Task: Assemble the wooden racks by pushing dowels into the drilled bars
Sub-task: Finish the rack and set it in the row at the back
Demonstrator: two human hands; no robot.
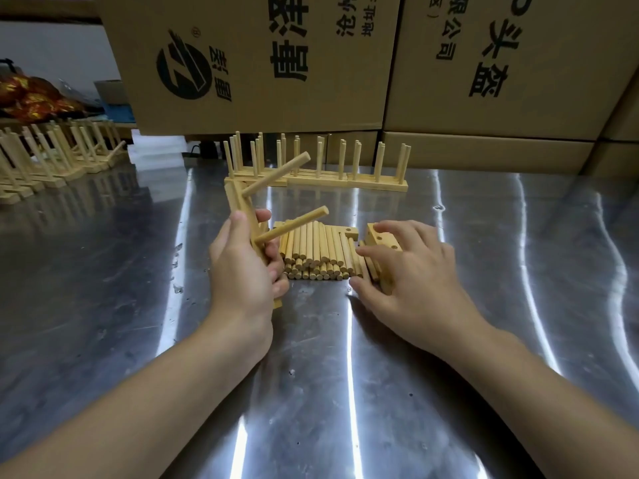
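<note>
My left hand [242,267] grips a drilled wooden bar [242,205], held nearly upright. Two dowels stick out of it to the upper right, an upper dowel [276,174] and a lower dowel [294,224]. A pile of loose dowels [318,250] lies on the metal table just right of that hand. My right hand [404,271] hovers with spread fingers over the pile's right edge, fingertips at the dowels there. Beside it lie drilled bars [380,238], partly hidden by the hand. I cannot tell whether a dowel is pinched.
Finished racks [318,167] stand in a row behind the pile. More racks [52,153] line the far left. Big cardboard boxes [345,63] wall off the back. The shiny steel table [345,375] stretches toward me.
</note>
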